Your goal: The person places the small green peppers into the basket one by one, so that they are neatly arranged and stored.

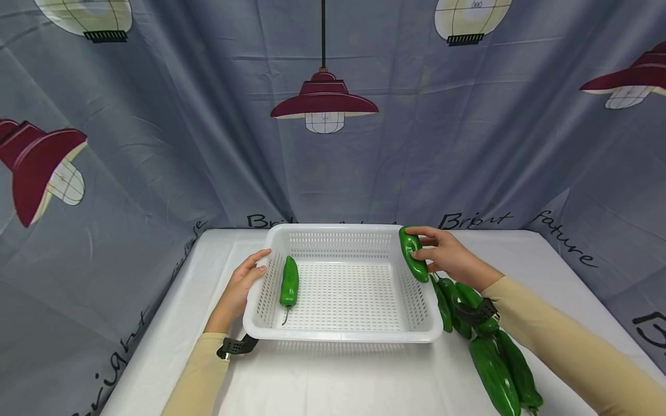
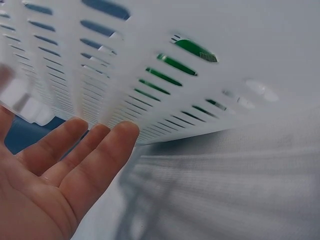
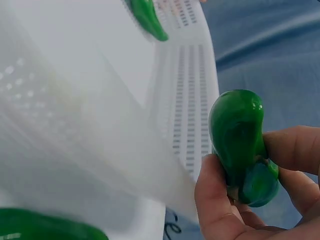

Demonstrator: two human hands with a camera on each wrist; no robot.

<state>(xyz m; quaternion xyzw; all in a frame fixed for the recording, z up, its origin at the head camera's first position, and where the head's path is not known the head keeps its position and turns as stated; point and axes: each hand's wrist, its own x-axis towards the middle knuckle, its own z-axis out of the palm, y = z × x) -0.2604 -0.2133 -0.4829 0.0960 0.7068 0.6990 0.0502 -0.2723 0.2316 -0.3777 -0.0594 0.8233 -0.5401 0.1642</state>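
Note:
A white plastic basket (image 1: 343, 335) with slotted walls stands on the table. At its left rim, my left hand (image 1: 244, 283) holds the edge; in the left wrist view its fingers (image 2: 107, 165) lie against the outer wall below the rim. My right hand (image 1: 450, 254) pinches a glossy green pepper (image 1: 413, 254) between thumb and fingers over the basket's right rim. The right wrist view shows this pepper (image 3: 237, 135) end-on. Inside the basket, near the left wall, lies another green pepper (image 1: 289, 281), its stem toward the front.
Several more green peppers (image 1: 494, 370) lie in a pile on the white tablecloth (image 1: 333, 381), right of the basket and partly beneath my right forearm. A blue-grey curtain (image 1: 218, 144) printed with lamps hangs behind and around the table.

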